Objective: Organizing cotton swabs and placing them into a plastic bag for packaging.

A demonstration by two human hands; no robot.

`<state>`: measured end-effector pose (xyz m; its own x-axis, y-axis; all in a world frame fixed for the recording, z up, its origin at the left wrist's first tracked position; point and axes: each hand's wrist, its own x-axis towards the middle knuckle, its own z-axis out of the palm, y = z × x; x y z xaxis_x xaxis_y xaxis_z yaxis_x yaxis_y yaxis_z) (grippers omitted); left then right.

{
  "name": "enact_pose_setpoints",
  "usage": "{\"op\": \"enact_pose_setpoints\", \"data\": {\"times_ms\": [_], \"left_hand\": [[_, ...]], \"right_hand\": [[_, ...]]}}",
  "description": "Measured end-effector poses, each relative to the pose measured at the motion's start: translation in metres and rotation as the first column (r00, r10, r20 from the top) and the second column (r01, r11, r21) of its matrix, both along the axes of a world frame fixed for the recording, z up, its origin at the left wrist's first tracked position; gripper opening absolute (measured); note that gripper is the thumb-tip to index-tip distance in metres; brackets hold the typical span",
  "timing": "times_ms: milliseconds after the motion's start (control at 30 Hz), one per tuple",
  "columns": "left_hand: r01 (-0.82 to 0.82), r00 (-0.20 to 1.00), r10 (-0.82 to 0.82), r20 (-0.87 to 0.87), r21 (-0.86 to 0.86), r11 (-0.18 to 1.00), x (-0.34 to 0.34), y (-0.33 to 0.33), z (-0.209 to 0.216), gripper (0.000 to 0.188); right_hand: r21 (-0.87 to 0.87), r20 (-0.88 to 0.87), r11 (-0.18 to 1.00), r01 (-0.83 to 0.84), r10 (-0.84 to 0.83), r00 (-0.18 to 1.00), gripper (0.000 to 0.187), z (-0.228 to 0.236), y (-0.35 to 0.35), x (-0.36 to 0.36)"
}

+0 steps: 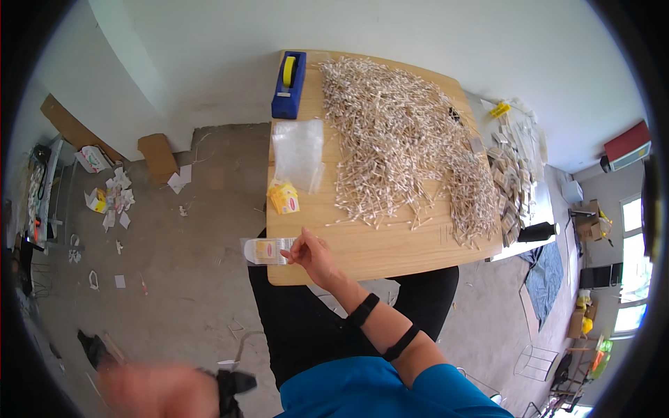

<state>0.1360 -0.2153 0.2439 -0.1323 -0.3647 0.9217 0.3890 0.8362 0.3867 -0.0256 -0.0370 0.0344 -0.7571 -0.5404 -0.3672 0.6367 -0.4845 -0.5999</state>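
My right hand (313, 259) is at the near left corner of the wooden table. Its curled fingers are at the right end of a clear plastic packet of cotton swabs (267, 251) with a yellow and white label, pinching it. Part of that packet sticks out past the table's left edge. My left hand (157, 391) is low at the left, away from the table and smeared by motion; its fingers cannot be made out. Just beyond the packet lies a small stack of yellow and white cards (283, 198), with clear plastic bags (298, 150) behind it.
A big heap of loose cotton swabs (390, 139) covers much of the table (376, 256). At the far left corner stands a blue tape dispenser (287, 90). Bundled packs (512, 177) lie on a white surface to the right. Paper scraps (120, 191) litter the floor at left.
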Motion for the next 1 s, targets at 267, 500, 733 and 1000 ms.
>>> {"op": "enact_pose_setpoints", "data": {"times_ms": [267,500,733,1000], "left_hand": [[-0.221,0.473,-0.627,0.619,0.772,0.595,-0.087,-0.025,-0.255,0.032],[-0.138,0.331,-0.765,0.553,0.830,0.540,-0.100,-0.020,-0.286,0.031],[-0.011,0.405,-0.606,0.685,0.666,0.745,-0.106,-0.012,-0.280,0.031],[0.021,0.388,-0.617,0.685,0.663,0.748,-0.106,-0.011,-0.274,0.028]], "right_hand": [[0.127,0.046,0.992,0.004,-0.010,0.999,0.053,-0.019,0.013,-0.012],[0.186,0.051,0.982,-0.002,-0.008,0.999,0.052,-0.015,-0.001,-0.017],[0.198,0.042,0.980,-0.025,0.018,0.999,0.051,-0.018,0.001,-0.022],[0.206,0.029,0.978,-0.022,0.016,0.999,0.050,-0.011,0.001,-0.022]]}}
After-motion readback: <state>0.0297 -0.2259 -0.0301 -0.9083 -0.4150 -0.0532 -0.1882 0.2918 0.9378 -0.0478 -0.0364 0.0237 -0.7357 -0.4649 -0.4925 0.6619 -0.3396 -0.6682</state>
